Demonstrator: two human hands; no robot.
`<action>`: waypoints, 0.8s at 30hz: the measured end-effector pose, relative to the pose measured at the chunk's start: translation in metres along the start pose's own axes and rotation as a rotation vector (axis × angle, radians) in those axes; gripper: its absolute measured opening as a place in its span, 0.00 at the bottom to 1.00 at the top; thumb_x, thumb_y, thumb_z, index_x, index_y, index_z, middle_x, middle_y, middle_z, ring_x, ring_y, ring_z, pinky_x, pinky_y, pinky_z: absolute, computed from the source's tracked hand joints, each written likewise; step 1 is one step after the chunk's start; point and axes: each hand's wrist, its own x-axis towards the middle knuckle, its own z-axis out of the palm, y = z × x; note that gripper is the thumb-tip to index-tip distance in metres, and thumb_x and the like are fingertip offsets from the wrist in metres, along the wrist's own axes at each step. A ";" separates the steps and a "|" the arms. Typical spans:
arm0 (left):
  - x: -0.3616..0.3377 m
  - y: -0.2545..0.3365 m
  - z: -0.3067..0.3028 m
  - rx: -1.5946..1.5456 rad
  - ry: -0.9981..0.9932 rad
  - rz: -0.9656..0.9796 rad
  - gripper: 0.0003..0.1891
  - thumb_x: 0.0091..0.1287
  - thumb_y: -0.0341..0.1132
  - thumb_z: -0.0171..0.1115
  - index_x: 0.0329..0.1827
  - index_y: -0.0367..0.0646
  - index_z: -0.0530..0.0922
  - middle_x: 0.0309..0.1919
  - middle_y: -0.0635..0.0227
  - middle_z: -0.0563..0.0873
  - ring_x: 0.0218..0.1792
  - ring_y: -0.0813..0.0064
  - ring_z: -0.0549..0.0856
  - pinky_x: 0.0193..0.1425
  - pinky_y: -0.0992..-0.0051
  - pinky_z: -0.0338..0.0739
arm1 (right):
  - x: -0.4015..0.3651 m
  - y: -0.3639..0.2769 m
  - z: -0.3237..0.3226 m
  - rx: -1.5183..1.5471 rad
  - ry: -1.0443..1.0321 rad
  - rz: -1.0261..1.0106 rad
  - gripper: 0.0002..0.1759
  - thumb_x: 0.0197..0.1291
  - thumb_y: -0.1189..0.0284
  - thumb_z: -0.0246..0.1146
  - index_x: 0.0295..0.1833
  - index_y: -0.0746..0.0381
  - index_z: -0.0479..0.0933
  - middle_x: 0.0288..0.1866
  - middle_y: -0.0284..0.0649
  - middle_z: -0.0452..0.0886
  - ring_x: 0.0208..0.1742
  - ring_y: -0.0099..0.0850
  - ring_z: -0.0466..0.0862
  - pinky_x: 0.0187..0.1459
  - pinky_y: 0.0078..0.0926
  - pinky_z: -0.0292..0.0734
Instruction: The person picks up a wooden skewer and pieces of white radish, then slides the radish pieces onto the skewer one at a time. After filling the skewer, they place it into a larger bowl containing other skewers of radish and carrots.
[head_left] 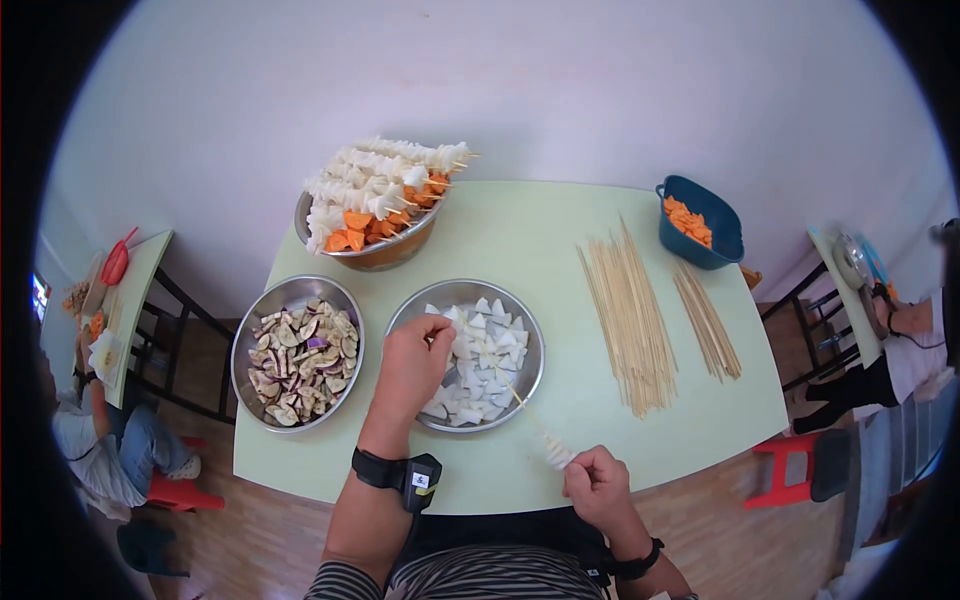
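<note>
My right hand (598,488) is closed round the lower end of a bamboo skewer, near the table's front edge. White chunks (556,452) are threaded close to my fingers, and the bare shaft (519,397) slants up and left over a metal bowl (541,350) of cut white pieces (482,385). My left hand (415,365) is over that bowl's left side, thumb and fingers pinched together. Whatever lies in the pinch is too small to make out. Left of it stands a metal bowl (240,372) of cut eggplant (305,360).
At the back left, a bowl (385,256) holds carrot pieces and loaded white skewers (375,175). Two bundles of bare skewers (630,325) lie to the right, below a dark teal basket (722,250) of carrot pieces. Other people sit or stand at side tables, with red stools (780,470) nearby.
</note>
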 end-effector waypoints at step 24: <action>0.003 0.002 -0.002 -0.114 0.099 0.005 0.05 0.59 0.26 0.63 0.36 0.35 0.81 0.25 0.70 0.83 0.22 0.86 0.72 0.27 0.80 0.69 | -0.008 -0.004 -0.002 -0.095 -0.034 -0.052 0.07 0.64 0.76 0.60 0.33 0.66 0.71 0.18 0.32 0.76 0.20 0.14 0.74 0.22 0.17 0.69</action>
